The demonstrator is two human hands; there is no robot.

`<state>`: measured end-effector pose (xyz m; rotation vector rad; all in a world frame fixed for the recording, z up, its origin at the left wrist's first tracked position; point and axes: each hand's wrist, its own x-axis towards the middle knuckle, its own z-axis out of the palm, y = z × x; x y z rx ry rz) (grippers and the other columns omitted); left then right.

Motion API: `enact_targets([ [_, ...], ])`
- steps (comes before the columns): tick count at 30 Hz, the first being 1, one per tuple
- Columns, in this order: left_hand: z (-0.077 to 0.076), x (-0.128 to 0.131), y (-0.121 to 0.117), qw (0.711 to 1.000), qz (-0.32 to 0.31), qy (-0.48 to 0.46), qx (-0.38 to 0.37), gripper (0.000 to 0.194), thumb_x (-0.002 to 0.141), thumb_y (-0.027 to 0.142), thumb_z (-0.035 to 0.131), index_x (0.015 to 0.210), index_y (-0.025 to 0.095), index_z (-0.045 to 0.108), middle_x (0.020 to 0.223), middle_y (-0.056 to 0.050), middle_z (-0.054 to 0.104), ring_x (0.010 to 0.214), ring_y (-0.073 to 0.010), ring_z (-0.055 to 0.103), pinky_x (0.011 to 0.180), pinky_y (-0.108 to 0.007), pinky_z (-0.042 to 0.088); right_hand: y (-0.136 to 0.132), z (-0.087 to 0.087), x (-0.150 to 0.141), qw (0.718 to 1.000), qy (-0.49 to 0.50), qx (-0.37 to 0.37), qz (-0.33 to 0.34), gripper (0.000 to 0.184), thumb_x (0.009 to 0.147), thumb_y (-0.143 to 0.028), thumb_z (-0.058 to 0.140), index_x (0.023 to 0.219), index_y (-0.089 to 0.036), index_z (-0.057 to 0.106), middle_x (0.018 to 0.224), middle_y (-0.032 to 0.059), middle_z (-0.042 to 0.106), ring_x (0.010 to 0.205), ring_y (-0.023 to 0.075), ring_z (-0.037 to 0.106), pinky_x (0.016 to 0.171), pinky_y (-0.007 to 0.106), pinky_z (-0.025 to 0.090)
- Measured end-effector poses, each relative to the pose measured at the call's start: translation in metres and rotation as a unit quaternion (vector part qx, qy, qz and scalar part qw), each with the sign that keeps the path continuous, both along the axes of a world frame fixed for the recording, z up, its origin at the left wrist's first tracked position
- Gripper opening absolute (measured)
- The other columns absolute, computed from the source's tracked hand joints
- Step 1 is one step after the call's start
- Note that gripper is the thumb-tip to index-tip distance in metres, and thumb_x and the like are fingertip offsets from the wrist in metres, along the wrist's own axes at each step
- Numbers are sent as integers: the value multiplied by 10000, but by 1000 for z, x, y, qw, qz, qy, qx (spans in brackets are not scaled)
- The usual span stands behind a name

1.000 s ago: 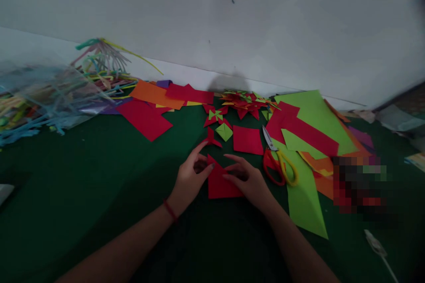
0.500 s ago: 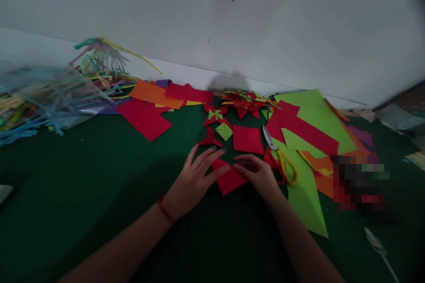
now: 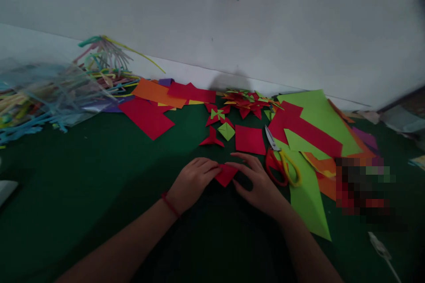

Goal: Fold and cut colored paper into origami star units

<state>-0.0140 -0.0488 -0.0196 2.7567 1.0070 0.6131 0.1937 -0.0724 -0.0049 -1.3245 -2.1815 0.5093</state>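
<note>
A small piece of red paper (image 3: 226, 175), looking folded with a corner pointing toward me, lies between my hands. My left hand (image 3: 195, 181) pinches its left side, fingers pressed together. On the other side, my right hand (image 3: 255, 183) is curved with thumb and fingers apart; its fingertips reach the paper's right edge. Just beyond are a three-pointed folded red paper (image 3: 212, 138), a folded green square (image 3: 226, 131) and a flat red square (image 3: 250, 139). Scissors (image 3: 284, 169) with red and yellow handles lie right of my right hand.
Red-and-green folded paper stars (image 3: 247, 101) are heaped near the wall. Green sheets (image 3: 310, 203) and red strips (image 3: 318, 135) spread at right, beside a pixelated patch. At left are a clear plastic bag (image 3: 56, 84) with colourful pipe cleaners and a red sheet (image 3: 149, 119). A white cable (image 3: 381, 247) lies lower right.
The red paper has gone from a wider, flat-looking piece to a smaller folded shape. My left hand has drawn back from over it to its left side; my right thumb and fingers have spread apart.
</note>
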Motion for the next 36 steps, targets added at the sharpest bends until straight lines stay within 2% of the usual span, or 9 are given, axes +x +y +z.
enact_targets([
  [5,-3,3,3,1000,-23,4,-13,251,840,100,456,1064,161,552,1048,-35,592,955,-156,523,928,-344,379,-2,-6,-6,998,-48,10,26,467,738,-146,589,1178,-267,491,1235,84,462,1138,246,427,915,459,385],
  [9,-4,4,1,999,-37,26,-25,278,849,98,440,1097,180,534,1085,-26,582,988,-154,514,990,-369,314,1,-14,-6,997,-77,18,10,204,788,-122,532,955,-220,595,1014,70,581,931,208,532,799,392,429],
  [12,-3,4,-2,999,-5,33,-10,281,855,105,426,1108,169,530,1110,-54,573,1002,-178,503,929,-371,369,2,-15,-4,997,-80,14,-1,117,774,-112,546,822,-206,597,928,55,605,864,197,546,756,363,425],
  [15,-1,3,-5,998,47,41,-8,267,856,110,421,1090,162,538,1100,-78,569,945,-193,517,821,-362,428,2,-13,-5,997,-77,14,-2,118,765,-107,552,817,-205,589,953,53,609,918,202,538,774,359,413],
  [20,1,4,-10,995,57,75,-29,296,840,92,433,1125,141,501,1123,-89,543,958,-206,510,825,-363,429,1,-13,-7,997,-83,3,1,115,773,-114,547,828,-206,587,955,44,621,909,201,540,777,366,407],
  [23,1,4,-13,995,62,75,-34,223,844,135,446,1052,141,528,1095,-87,555,960,-215,519,823,-380,431,1,-14,-5,998,-56,-15,6,136,775,-119,554,862,-214,595,974,42,618,899,193,551,783,368,419],
  [26,2,4,-11,995,71,35,-61,143,850,164,453,955,160,551,1048,-65,572,942,-194,533,821,-366,436,1,-15,-4,999,6,-37,-2,123,772,-154,574,863,-229,609,991,44,612,915,192,556,796,367,437],
  [31,-1,3,-5,988,103,-26,-110,93,829,227,507,859,167,571,1023,-56,570,907,-190,535,805,-370,444,5,-21,-5,990,97,-83,-52,32,773,-234,589,778,-236,620,906,28,616,889,189,567,784,352,456],
  [36,-8,8,-1,979,133,-73,-136,86,826,197,498,800,163,572,979,-52,545,871,-183,524,764,-362,450,7,-26,-13,982,110,-96,-121,109,789,-306,567,736,-214,591,905,41,554,827,176,560,713,313,459],
])
